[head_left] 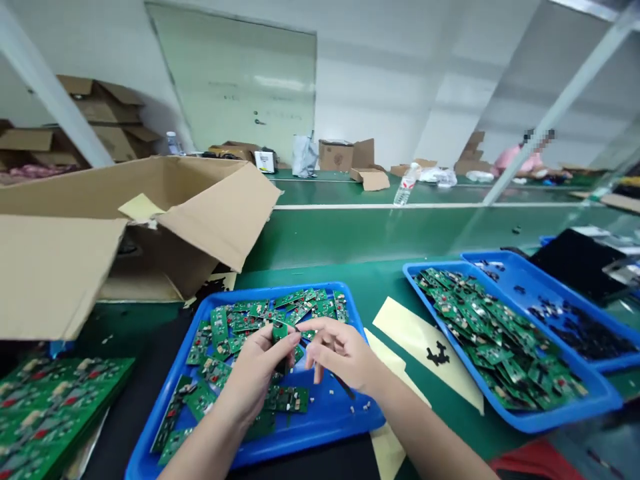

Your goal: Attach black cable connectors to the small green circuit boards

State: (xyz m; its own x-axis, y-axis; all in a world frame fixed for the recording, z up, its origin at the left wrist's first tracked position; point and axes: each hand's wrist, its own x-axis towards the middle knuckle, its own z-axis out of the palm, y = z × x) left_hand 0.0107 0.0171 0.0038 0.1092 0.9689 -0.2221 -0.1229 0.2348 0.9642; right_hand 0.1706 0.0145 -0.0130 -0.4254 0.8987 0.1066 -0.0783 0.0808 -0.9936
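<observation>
My left hand (pixel 265 360) is closed on a small green circuit board (pixel 280 330), held up above a blue tray (pixel 320 443). My right hand (pixel 345 350) is closed around a thin dark tool that looks like a pair of tweezers (pixel 344 387); its tip meets the upper edge of the board near my left thumb. Fingers hide much of the board and part of the tool. Many small green boards (pixel 220 323) lie loose in the tray under my hands, along with a few tiny white bits on its right side.
To the right, another blue tray (pixel 520 427) is heaped with boards, and a third tray (pixel 575 267) holds small black parts. Yellow paper (pixel 425 347) bears black pieces. An open carton (pixel 200 227) and larger board panels (pixel 55 407) stand left. A person (pixel 520 160) sits far right.
</observation>
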